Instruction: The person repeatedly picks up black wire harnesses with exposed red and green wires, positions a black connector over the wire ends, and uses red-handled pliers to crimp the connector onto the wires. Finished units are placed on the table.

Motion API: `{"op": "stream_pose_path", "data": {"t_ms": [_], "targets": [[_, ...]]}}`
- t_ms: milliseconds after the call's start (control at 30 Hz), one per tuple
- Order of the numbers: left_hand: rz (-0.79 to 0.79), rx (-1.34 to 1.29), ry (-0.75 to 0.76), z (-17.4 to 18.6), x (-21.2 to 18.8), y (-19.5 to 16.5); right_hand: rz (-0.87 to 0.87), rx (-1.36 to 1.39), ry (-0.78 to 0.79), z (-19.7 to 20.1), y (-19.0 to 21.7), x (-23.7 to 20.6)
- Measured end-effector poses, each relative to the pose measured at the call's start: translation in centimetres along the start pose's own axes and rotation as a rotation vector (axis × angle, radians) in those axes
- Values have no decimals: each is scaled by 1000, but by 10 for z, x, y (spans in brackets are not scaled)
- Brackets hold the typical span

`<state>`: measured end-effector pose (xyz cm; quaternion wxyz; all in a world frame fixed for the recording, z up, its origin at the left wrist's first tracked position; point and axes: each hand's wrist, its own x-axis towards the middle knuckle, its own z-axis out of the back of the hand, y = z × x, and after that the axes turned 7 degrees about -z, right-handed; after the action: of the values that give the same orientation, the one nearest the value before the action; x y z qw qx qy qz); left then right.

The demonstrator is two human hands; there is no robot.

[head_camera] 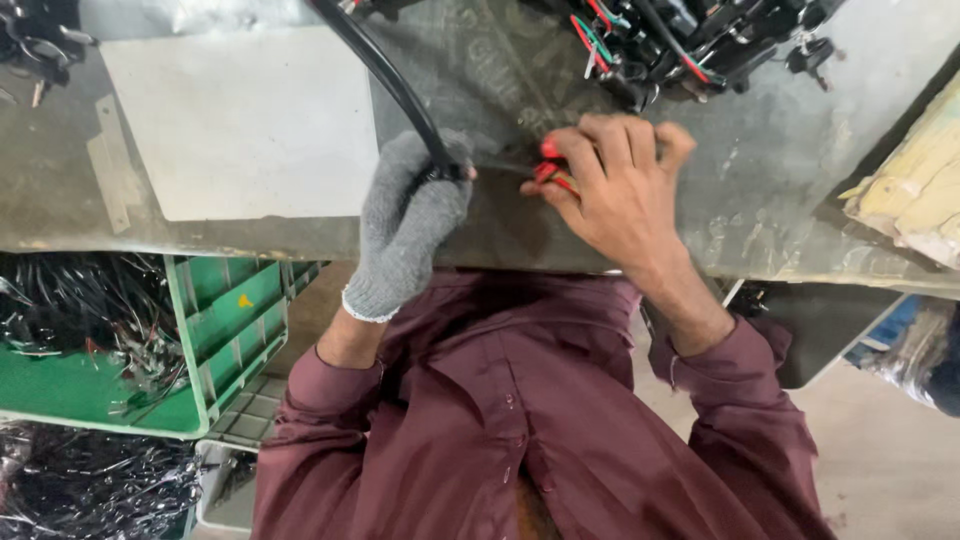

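I'm reaching both forearms up from my maroon sleeves onto the bench: my left hand (408,222), in a grey knit glove, is fisting tight around a black cable (385,72), while my bare right hand (618,188) is curling its fingers around a small red-handled tool (549,172) just beside the cable's end. They're working over a scuffed grey metal worktop (780,150), a white sheet (240,120) lying to the left, tangled wiring parts (690,45) piling at the far edge, and a green crate (225,330) sitting below.

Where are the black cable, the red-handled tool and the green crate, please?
Black cable (385,70): head view, on its mid-length over the bench.
Red-handled tool (549,160): head view, on the red handles.
Green crate (225,320): head view, on its side wall.
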<state>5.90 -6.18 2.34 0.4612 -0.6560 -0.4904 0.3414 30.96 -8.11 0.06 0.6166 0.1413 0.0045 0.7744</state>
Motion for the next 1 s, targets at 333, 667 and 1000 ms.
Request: {"op": "stream_pose_path", "data": {"t_ms": [333,667,1000], "targets": [[-6,109,306,-27,-11,-40,-459,1471,360,32,22,10],[124,206,227,-48,-10,-60,31,323,142,42,7,23],[-228,979,198,-43,-15,-34,-70,548,31,40,24,13]]}}
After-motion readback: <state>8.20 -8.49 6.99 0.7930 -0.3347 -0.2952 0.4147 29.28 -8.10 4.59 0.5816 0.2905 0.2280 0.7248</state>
